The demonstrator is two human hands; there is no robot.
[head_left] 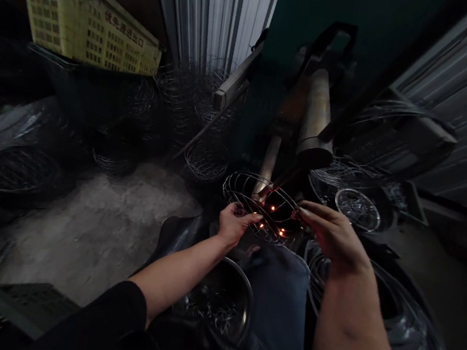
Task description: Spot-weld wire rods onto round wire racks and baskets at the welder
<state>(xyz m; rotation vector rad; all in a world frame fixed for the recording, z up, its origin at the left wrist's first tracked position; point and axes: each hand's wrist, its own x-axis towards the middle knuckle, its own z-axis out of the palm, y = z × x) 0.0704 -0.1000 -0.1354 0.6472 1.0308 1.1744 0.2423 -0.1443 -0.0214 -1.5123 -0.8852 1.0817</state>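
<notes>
A round wire basket (240, 187) is tilted around the lower arm of a machine with two metal cylinders (316, 117). My left hand (233, 226) is closed on the basket's near left side, thumb stretched along the wires. At its right side, the fingers of my right hand (333, 234) are pinched together on the wire; whether they also hold a small piece is too dark to tell. Several orange glowing spots show among the wires between my hands. Below my left forearm, a metal bowl (249, 300) holds small bent wire pieces.
A yellow plastic crate (94, 24) stands at the upper left. Stacked wire baskets (204, 162) sit behind the concrete floor (101, 226). To the right are a round dish of small metal pieces (358, 210) and bundled wire rings (410, 336). A green crate (36, 298) is at lower left.
</notes>
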